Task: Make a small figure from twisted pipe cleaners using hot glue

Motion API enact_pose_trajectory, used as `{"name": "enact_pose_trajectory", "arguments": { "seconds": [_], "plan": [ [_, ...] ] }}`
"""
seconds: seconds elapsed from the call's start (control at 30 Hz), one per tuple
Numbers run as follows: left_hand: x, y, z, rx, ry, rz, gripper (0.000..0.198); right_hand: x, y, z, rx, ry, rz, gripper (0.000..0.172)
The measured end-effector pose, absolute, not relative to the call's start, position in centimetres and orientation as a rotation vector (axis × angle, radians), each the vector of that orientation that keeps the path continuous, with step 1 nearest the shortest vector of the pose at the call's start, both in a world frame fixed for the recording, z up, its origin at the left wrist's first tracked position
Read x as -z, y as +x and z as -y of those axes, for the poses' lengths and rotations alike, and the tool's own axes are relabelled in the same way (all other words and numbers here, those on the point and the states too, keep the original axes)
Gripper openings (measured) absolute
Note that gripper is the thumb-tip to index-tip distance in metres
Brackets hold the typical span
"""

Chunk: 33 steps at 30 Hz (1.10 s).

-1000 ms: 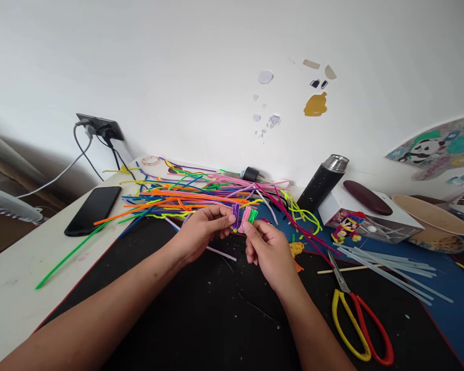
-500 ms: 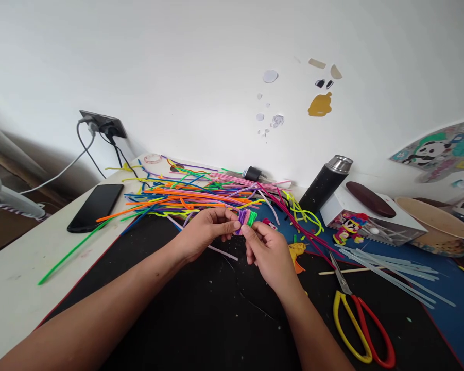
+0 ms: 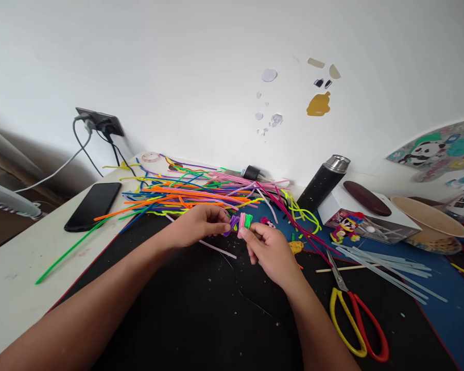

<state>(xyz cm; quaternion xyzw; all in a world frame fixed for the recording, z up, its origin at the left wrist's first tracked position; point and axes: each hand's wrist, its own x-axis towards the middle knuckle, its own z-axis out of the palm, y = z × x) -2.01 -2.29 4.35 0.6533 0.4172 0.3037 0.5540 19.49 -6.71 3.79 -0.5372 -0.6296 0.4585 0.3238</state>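
Between the fingertips of my left hand [image 3: 206, 224] is a small folded purple pipe cleaner piece [image 3: 233, 224]. My right hand [image 3: 268, 250] pinches a folded pink and green pipe cleaner piece [image 3: 245, 221] between thumb and fingers. A narrow gap shows between the two pieces, and both are held above the black mat [image 3: 201, 319]. Behind my hands lies a loose heap of coloured pipe cleaners [image 3: 193, 193]. A yellow pipe cleaner shape [image 3: 295, 248] lies just right of my right hand, partly hidden by it.
Scissors [image 3: 343, 293] with yellow and red handles lie open at the right, beside translucent glue sticks [image 3: 394, 268]. A black flask [image 3: 322, 183], a white box [image 3: 371, 219] and a bowl [image 3: 432, 216] stand behind. At the left are a phone [image 3: 93, 206] and a wall socket [image 3: 100, 121].
My hands have drawn slightly apart. The purple piece has moved left, away from the pink and green piece. The whole view has shifted a little.
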Motion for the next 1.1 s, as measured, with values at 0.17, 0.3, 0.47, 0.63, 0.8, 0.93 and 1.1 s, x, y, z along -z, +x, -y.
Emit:
{"name": "enact_pose_trajectory", "arguments": {
  "seconds": [0.17,0.3,0.47,0.63,0.8,0.93,1.1],
  "plan": [
    [-4.1,-2.3,2.4,-0.432,2.007,-1.304,0.015,-3.7,19.4,6.8,-0.588,-1.699,2.090,0.032],
    [-3.2,-1.4,2.7,-0.309,2.171,-1.410,0.014,-3.9,19.3,7.0,-0.481,-1.738,2.181,0.032],
    [-2.5,-0.9,2.8,-0.270,2.234,-1.442,0.018,-3.9,19.3,7.1,-0.452,-1.791,2.289,0.035],
    [-2.6,-1.1,2.7,-0.320,2.268,-1.454,0.024,-3.9,19.2,7.1,-0.454,-1.837,2.351,0.036],
    [-3.4,-1.5,2.5,-0.509,2.175,-1.482,0.025,-4.1,19.2,7.1,-0.467,-1.858,2.347,0.033],
    [-4.3,-1.9,2.5,-0.738,2.081,-1.478,0.030,-4.3,19.2,7.2,-0.467,-1.826,2.247,0.035],
    [-4.9,-2.7,2.2,-1.225,1.915,-1.582,0.031,-4.1,18.3,7.5,-0.565,-1.669,2.202,0.036]
  ]
}}
